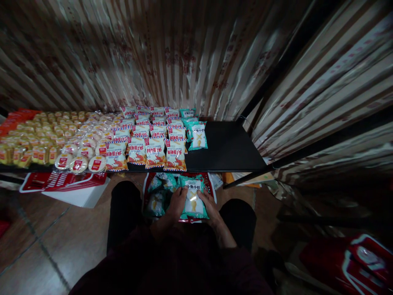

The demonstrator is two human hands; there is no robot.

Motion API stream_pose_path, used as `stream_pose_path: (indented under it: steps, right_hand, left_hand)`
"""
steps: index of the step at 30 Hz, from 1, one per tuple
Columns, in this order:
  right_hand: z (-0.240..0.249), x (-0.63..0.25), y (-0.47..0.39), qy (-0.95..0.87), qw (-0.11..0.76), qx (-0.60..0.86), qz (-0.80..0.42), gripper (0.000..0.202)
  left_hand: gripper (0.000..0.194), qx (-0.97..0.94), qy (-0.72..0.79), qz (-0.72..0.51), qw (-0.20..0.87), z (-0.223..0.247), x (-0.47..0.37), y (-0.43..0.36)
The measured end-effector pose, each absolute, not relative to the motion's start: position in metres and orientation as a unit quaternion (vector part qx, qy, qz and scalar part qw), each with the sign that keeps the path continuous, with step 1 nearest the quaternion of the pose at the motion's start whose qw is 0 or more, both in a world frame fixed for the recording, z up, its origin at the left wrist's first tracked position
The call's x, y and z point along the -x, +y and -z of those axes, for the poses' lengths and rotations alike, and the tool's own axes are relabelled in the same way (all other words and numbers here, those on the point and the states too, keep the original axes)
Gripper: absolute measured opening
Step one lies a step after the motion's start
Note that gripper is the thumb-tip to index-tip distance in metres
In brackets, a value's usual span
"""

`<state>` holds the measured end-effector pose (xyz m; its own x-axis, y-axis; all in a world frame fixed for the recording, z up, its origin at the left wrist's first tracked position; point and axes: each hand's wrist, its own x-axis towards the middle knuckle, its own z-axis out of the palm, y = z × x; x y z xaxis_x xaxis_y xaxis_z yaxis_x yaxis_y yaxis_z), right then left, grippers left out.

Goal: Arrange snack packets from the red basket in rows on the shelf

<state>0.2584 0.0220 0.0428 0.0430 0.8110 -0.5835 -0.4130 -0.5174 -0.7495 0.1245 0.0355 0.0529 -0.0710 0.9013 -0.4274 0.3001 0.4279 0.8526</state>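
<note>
A green snack bag (194, 198) is held upright between my left hand (177, 203) at its left edge and my right hand (208, 203) at its right edge, thumbs on its front. Beneath and beside it, more green bags (156, 203) lie in a red container (214, 190) between my knees. On the black shelf (225, 147) ahead, several green bags (199, 136) stand to the right of rows of white and red snack bags (156, 153).
Round white packs (78, 164), yellow packs (39, 155) and orange packs (15, 119) fill the shelf's left part. Striped curtains hang behind. A red and white box (67, 184) lies under the shelf at left, a red bag (334, 262) at lower right.
</note>
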Motion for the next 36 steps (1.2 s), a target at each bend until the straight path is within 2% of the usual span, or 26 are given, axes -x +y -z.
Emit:
stream_pose_path:
  steps: [2,5,8,12,17,23,26,30,36]
  right_hand:
    - [-0.043,-0.261,0.023,-0.174,0.463,0.566,-0.66,0.054]
    - [-0.047,-0.265,0.023,-0.193,0.475,0.58,-0.633,0.055]
    - [-0.057,-0.269,0.022,-0.238,0.477,0.591,-0.605,0.057]
    - [-0.068,-0.274,0.021,-0.3,0.479,0.594,-0.573,0.058]
    - [-0.066,-0.28,0.022,-0.327,0.484,0.597,-0.55,0.059]
    - [-0.056,-0.284,0.018,-0.292,0.467,0.583,-0.597,0.063]
    - [-0.056,-0.282,0.017,-0.31,0.476,0.585,-0.579,0.061]
    - [-0.056,-0.278,0.019,-0.384,0.492,0.584,-0.519,0.049]
    - [-0.049,-0.274,0.022,-0.474,0.467,0.575,-0.476,0.047]
  left_hand:
    - [0.038,-0.455,0.681,-0.298,0.491,-0.057,-0.126,0.033]
    - [0.043,-0.511,0.685,-0.335,0.396,-0.067,-0.127,0.027]
    - [0.039,-0.616,0.628,-0.366,0.304,-0.079,-0.13,0.018]
    - [0.038,-0.677,0.582,-0.35,0.284,-0.087,-0.139,0.007]
    - [0.045,-0.629,0.603,-0.334,0.359,-0.078,-0.147,0.006]
    - [0.042,-0.449,0.617,-0.322,0.56,-0.078,-0.142,0.015]
    - [0.039,-0.376,0.591,-0.35,0.622,-0.082,-0.139,0.017]
    - [0.043,-0.313,0.566,-0.383,0.659,-0.08,-0.134,0.017]
    - [0.056,-0.288,0.539,-0.408,0.678,-0.068,-0.131,0.02]
